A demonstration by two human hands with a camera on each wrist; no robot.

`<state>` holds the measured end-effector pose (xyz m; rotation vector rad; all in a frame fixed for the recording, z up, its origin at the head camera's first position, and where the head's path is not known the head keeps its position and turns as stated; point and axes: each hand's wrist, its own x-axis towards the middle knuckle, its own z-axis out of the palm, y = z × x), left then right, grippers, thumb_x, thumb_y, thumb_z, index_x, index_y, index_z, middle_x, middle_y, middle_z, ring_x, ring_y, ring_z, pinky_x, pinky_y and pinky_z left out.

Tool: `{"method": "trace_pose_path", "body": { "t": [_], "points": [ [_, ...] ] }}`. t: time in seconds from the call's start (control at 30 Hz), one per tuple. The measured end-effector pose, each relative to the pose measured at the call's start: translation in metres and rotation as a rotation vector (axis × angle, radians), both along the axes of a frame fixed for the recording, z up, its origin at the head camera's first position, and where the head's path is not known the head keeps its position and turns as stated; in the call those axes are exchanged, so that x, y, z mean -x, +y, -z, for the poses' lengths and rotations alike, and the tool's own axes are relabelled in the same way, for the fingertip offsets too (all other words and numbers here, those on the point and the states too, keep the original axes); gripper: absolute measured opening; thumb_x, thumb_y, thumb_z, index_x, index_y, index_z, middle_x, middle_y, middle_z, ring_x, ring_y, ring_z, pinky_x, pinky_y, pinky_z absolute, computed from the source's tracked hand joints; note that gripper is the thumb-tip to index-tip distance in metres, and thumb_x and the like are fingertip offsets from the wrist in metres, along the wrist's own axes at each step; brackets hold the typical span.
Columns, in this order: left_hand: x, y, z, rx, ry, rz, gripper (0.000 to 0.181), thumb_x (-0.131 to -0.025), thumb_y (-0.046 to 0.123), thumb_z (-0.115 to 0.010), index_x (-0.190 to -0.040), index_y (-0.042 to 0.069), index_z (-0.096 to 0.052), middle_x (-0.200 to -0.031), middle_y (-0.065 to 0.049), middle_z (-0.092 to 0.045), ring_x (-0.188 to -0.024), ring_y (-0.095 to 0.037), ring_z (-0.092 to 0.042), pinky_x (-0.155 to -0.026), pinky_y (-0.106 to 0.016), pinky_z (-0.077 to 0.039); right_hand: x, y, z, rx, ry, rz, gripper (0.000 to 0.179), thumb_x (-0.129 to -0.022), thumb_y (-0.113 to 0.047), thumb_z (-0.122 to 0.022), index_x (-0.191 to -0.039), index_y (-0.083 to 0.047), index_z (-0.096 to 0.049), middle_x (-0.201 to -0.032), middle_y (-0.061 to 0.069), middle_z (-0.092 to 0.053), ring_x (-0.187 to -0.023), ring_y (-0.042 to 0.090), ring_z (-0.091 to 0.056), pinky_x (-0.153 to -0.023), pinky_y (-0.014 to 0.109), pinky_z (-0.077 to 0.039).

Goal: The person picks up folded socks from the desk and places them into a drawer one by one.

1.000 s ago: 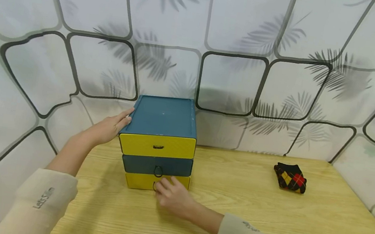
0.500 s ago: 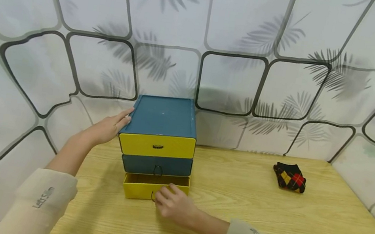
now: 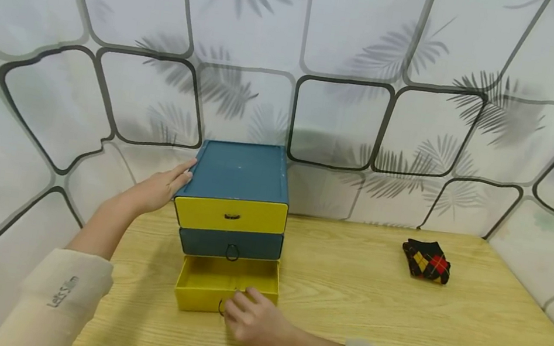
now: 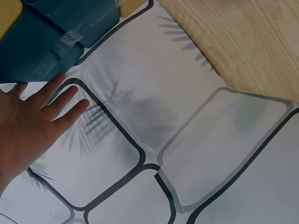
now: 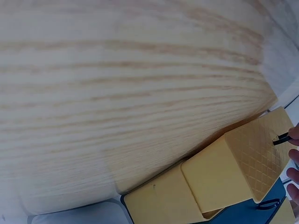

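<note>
A small cabinet with a blue top (image 3: 239,173) has three stacked drawers, yellow, blue and yellow. Its bottom yellow drawer (image 3: 200,300) stands partly pulled out, and the bare yellow floor inside shows. At the front of that drawer, my right hand (image 3: 256,322) pinches the black loop pull; in the right wrist view the fingertips meet this loop (image 5: 281,139) at the frame's edge. My left hand (image 3: 154,191) rests against the cabinet's upper left side with straight fingers. From the left wrist, the palm (image 4: 25,130) shows with spread fingers beside the blue side wall.
Toward the back right of the wooden table (image 3: 344,301) lies a folded sock (image 3: 426,261) with a black, red and yellow argyle pattern. A patterned white wall covering (image 3: 339,123) rises behind and on both sides. The middle blue drawer (image 3: 211,242) has a black loop pull.
The bottom drawer, closed a second ago, has slid out toward me as my right hand moved back with its loop. My left hand has stayed on the cabinet's side.
</note>
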<state>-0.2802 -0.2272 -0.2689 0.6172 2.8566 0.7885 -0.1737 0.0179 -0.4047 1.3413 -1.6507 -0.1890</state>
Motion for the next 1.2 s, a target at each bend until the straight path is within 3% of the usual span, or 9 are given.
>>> {"method": "trace_pose_path", "body": {
  "t": [0.33, 0.57, 0.67, 0.77, 0.9, 0.97, 1.0, 1.1, 1.2],
  "points": [
    [-0.001, 0.000, 0.000, -0.015, -0.003, 0.000, 0.056, -0.086, 0.049, -0.015, -0.133, 0.024, 0.002, -0.134, -0.013, -0.011, -0.118, -0.036, -0.008, -0.087, -0.056, -0.010, -0.018, 0.000, -0.003, 0.012, 0.006, -0.032, 0.034, -0.080, 0.003, -0.038, -0.063, -0.015, -0.062, -0.069, -0.003, -0.049, -0.065, 0.012, -0.049, -0.059, 0.022, -0.040],
    [0.000, 0.000, 0.000, -0.019, -0.005, -0.001, 0.056, -0.086, 0.050, -0.015, -0.133, 0.025, 0.002, -0.134, -0.013, -0.011, -0.118, -0.036, -0.008, -0.087, -0.056, -0.010, -0.033, 0.002, -0.002, 0.000, -0.094, -0.046, 0.033, -0.083, -0.002, -0.036, -0.067, -0.014, -0.062, -0.072, -0.002, -0.050, -0.067, 0.012, -0.048, -0.059, 0.023, -0.039],
    [0.001, -0.001, 0.001, -0.019, -0.004, 0.001, 0.056, -0.085, 0.050, -0.015, -0.133, 0.025, 0.002, -0.134, -0.014, -0.012, -0.118, -0.036, -0.008, -0.087, -0.057, -0.010, -0.038, 0.002, 0.002, 0.018, -0.090, -0.056, 0.034, -0.085, -0.008, -0.035, -0.065, -0.016, -0.061, -0.071, -0.003, -0.050, -0.064, 0.011, -0.047, -0.057, 0.021, -0.037],
    [0.001, -0.001, 0.001, -0.022, -0.008, 0.000, 0.057, -0.085, 0.051, -0.015, -0.133, 0.025, 0.002, -0.134, -0.014, -0.011, -0.118, -0.036, -0.008, -0.087, -0.056, -0.010, -0.041, 0.002, 0.009, 0.018, -0.133, -0.056, 0.035, -0.086, -0.013, -0.034, -0.065, -0.018, -0.061, -0.072, -0.004, -0.051, -0.064, 0.009, -0.047, -0.057, 0.020, -0.037],
    [0.001, -0.001, 0.001, -0.027, -0.012, 0.001, 0.057, -0.085, 0.051, -0.015, -0.133, 0.025, 0.002, -0.134, -0.014, -0.011, -0.118, -0.036, -0.008, -0.087, -0.056, -0.011, -0.048, 0.004, 0.016, -0.040, -0.256, -0.026, 0.037, -0.088, -0.025, -0.030, -0.070, -0.019, -0.061, -0.079, -0.005, -0.052, -0.070, 0.009, -0.047, -0.062, 0.022, -0.038],
    [0.001, -0.001, 0.001, -0.027, -0.010, 0.003, 0.057, -0.085, 0.051, -0.015, -0.133, 0.025, 0.002, -0.134, -0.014, -0.010, -0.118, -0.036, -0.008, -0.087, -0.056, -0.011, -0.050, 0.003, 0.014, -0.040, -0.247, -0.031, 0.035, -0.088, -0.024, -0.031, -0.070, -0.020, -0.060, -0.078, -0.005, -0.052, -0.068, 0.008, -0.046, -0.062, 0.021, -0.038],
    [0.001, -0.001, 0.001, -0.026, -0.010, 0.005, 0.057, -0.085, 0.051, -0.015, -0.133, 0.024, 0.002, -0.134, -0.014, -0.010, -0.118, -0.036, -0.008, -0.087, -0.056, -0.010, -0.052, 0.003, 0.015, -0.048, -0.285, -0.032, 0.037, -0.089, -0.027, -0.028, -0.072, -0.020, -0.060, -0.079, -0.005, -0.050, -0.068, 0.008, -0.044, -0.062, 0.021, -0.037],
    [0.001, -0.001, 0.001, -0.028, -0.010, 0.006, 0.057, -0.085, 0.050, -0.015, -0.133, 0.024, 0.002, -0.134, -0.014, -0.010, -0.118, -0.036, -0.008, -0.087, -0.056, -0.011, -0.054, 0.001, 0.015, -0.035, -0.287, -0.048, 0.030, -0.088, -0.020, -0.032, -0.074, -0.019, -0.059, -0.077, -0.005, -0.050, -0.066, 0.007, -0.042, -0.062, 0.020, -0.037],
    [0.001, 0.000, 0.001, -0.030, -0.010, 0.006, 0.057, -0.085, 0.050, -0.016, -0.133, 0.024, 0.002, -0.134, -0.014, -0.010, -0.118, -0.036, -0.008, -0.087, -0.056, -0.011, -0.057, 0.001, 0.019, -0.048, -0.373, -0.043, 0.029, -0.088, -0.028, -0.031, -0.082, -0.020, -0.058, -0.078, -0.006, -0.047, -0.067, 0.008, -0.041, -0.064, 0.021, -0.036]
  ]
}}
